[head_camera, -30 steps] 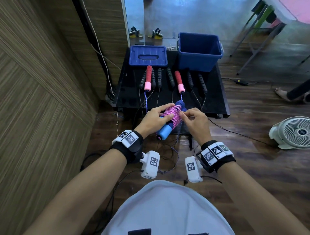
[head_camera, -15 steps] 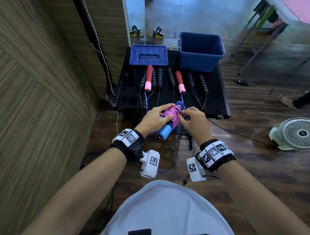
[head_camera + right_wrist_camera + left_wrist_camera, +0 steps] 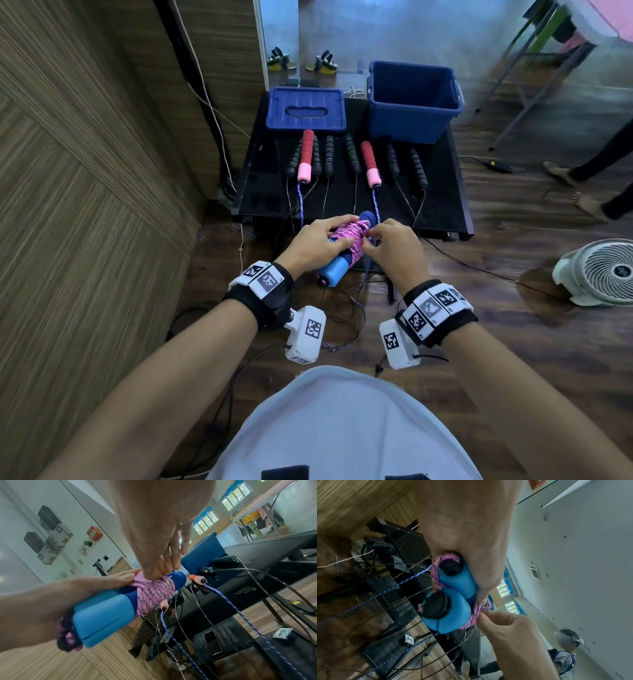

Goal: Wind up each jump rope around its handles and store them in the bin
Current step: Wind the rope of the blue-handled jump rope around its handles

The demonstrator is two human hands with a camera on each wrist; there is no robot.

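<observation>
Pink rope (image 3: 349,236) wound on 2 blue handles (image 3: 337,269)

Handles are gripped by left hand (image 3: 317,245); rope is pinched at 3 o'clock by right hand (image 3: 394,248).

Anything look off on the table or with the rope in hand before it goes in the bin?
Nothing damaged. The pink rope sits wound around the blue handles, gripped by the left hand; the right hand pinches its end. The other ropes' cords trail off the table edge, unwound.
</observation>
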